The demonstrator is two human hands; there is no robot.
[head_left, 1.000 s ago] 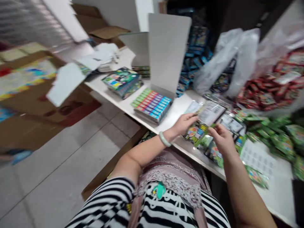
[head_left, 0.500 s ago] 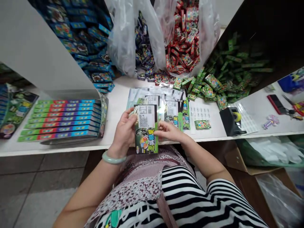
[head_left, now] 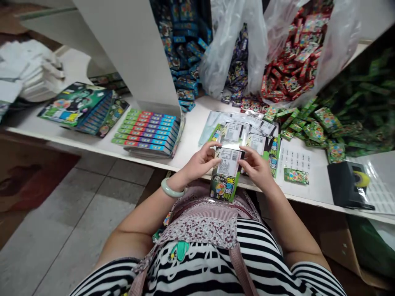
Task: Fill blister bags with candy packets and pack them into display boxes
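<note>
A flat candy packet [head_left: 227, 174], black and green with a white printed label at its top, is held upright over the table's front edge. My left hand [head_left: 202, 162], with a pale green bangle at the wrist, grips its upper left side, thumb on the front. On the upper right side, my right hand [head_left: 257, 166] pinches it between thumb and fingers. Just beyond, more packets of this kind [head_left: 257, 144] overlap on the table. The fingers behind the held packet are hidden.
A small green box [head_left: 296, 176] lies on a sticker sheet [head_left: 291, 158], left of a black tape dispenser [head_left: 347, 185]. Bags of red boxes [head_left: 296, 70] and purple boxes stand at the back. Green boxes spill at right. Left stand trays of coloured boxes [head_left: 145, 131].
My view has turned left, so things appear further right. My right hand has moved up the packet's side to its upper right corner. My left hand still holds the packet.
</note>
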